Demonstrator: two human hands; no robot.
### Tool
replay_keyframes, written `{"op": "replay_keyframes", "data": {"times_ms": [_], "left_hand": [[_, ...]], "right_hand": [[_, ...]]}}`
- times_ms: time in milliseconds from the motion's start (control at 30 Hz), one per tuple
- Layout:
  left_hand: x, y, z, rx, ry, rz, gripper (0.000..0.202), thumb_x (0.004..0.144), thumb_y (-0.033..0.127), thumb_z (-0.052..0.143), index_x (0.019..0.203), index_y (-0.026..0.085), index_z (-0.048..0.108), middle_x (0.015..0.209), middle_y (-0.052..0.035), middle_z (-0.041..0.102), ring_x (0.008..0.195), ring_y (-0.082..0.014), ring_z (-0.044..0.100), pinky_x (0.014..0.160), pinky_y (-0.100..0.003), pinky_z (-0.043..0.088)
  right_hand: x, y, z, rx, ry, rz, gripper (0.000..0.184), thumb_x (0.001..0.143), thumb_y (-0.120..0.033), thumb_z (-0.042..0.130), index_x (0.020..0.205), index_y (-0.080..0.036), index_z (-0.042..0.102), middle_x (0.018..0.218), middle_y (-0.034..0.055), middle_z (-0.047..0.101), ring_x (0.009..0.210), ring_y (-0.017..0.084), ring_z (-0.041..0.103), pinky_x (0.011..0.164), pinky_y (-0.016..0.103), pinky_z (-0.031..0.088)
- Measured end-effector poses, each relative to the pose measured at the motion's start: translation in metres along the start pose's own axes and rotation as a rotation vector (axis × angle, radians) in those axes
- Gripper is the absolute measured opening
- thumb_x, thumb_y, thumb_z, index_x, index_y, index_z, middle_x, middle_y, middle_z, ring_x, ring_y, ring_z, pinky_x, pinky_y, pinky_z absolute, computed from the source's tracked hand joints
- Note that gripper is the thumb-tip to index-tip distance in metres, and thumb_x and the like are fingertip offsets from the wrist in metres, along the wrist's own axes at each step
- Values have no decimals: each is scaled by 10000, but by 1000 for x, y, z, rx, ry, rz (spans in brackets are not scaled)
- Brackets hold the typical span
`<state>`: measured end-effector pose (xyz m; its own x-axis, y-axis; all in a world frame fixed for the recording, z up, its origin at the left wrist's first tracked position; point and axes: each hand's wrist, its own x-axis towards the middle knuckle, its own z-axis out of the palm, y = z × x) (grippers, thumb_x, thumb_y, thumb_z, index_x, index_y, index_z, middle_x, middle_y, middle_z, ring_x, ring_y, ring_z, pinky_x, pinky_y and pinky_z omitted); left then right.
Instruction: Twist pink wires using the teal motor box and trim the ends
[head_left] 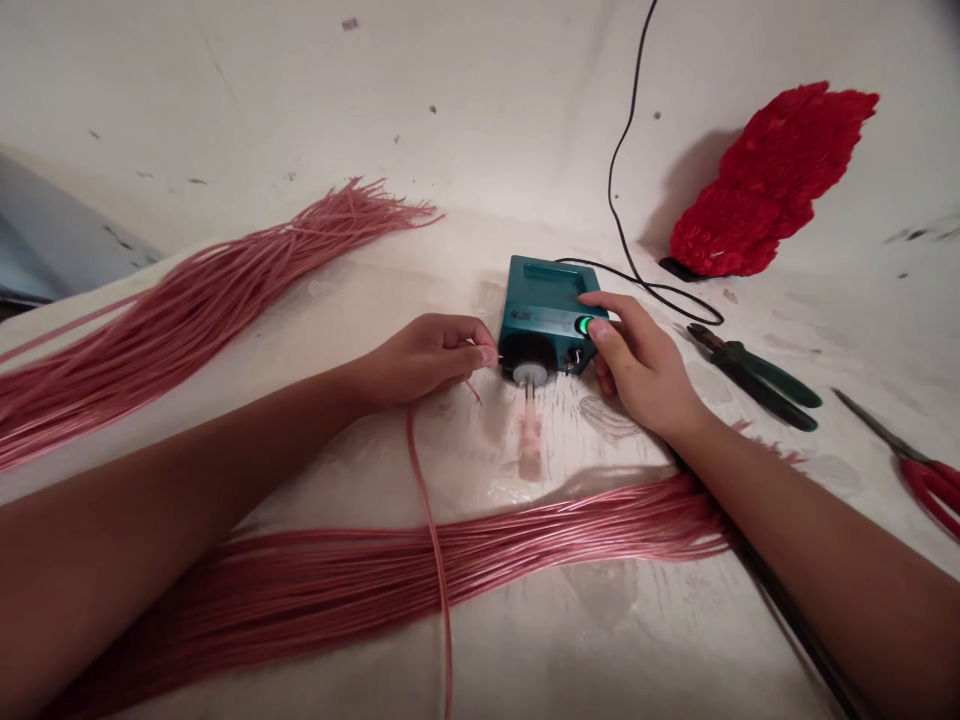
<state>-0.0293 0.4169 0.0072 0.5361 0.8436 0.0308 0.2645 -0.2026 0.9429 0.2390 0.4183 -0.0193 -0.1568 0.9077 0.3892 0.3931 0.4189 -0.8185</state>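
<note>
A small teal electric machine sits on the table, its round switch lit green. On its front is a pale round head with two thin metal prongs pointing toward me. My left hand is closed in a pinch on the end of a pink wire, just left of this head. From those fingers the wire hangs down toward me, and a short loose tip shows beside them. My right hand grips the machine's right side, index finger on top and thumb beside the lit switch.
One bundle of pink wires lies across the front, another bundle at the left. Right of the machine are green-handled pliers and red-handled scissors. A red ruffled object leans on the wall near a black cord.
</note>
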Motion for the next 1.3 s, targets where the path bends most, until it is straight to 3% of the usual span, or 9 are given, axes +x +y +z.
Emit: {"op": "replay_keyframes", "data": {"times_ms": [733, 1300], "left_hand": [[-2, 0, -1, -15, -9, -16, 150, 920, 288, 590, 824, 173, 600, 461, 95, 322, 399, -43, 239, 388, -199, 146], [-2, -3, -3, 20, -20, -2, 149, 887, 351, 619, 850, 210, 645, 465, 75, 345, 427, -64, 254, 442, -251, 181]], "right_hand": [[0, -2, -1, -15, -23, 31, 457, 933, -639, 525, 1277, -342, 567, 610, -25, 470, 410, 122, 429, 358, 270, 349], [1, -3, 0, -47, -9, -3, 409, 961, -591, 520, 1276, -336, 573, 592, -30, 467, 400, 121, 437, 344, 264, 348]]}}
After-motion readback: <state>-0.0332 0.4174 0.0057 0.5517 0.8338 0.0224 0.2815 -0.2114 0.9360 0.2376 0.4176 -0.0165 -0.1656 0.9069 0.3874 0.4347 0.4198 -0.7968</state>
